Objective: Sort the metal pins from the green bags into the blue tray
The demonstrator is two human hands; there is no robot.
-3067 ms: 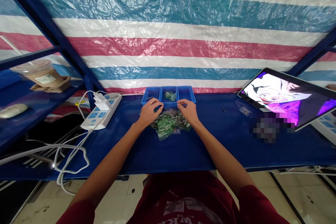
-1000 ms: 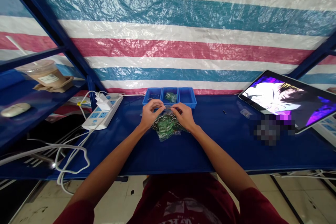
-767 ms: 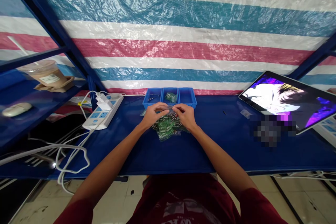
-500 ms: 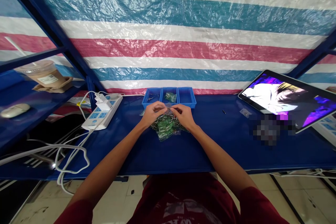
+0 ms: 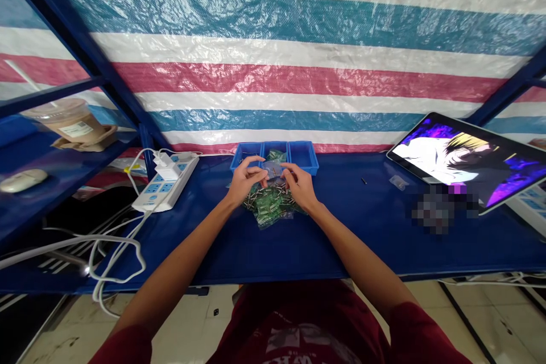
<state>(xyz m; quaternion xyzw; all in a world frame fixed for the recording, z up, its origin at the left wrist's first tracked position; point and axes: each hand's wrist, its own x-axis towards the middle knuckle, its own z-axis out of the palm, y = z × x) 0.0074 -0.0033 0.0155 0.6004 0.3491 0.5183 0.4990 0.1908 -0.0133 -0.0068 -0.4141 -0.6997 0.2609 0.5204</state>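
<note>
A small clear plastic bag is stretched between my two hands, with something tiny showing in it. My left hand pinches its left side, the index finger raised above the thumb. On the opposite side my right hand grips the bag between thumb and curled fingers. Below them lies a pile of small dark and silvery metal pieces, too small to name exactly. Green-tinted plastic bags lie over the front of this pile. Part of the heap is hidden by my hands.
Three joined blue bins stand behind my hands; a green-tinted packet is in the middle one. A white power strip with cables is at left, a tilted tablet at right. A small dark piece lies on the blue table.
My hands have drawn slightly apart and their fingers have spread a little. More of the clear bag shows between them. The pile and bins look unchanged.
</note>
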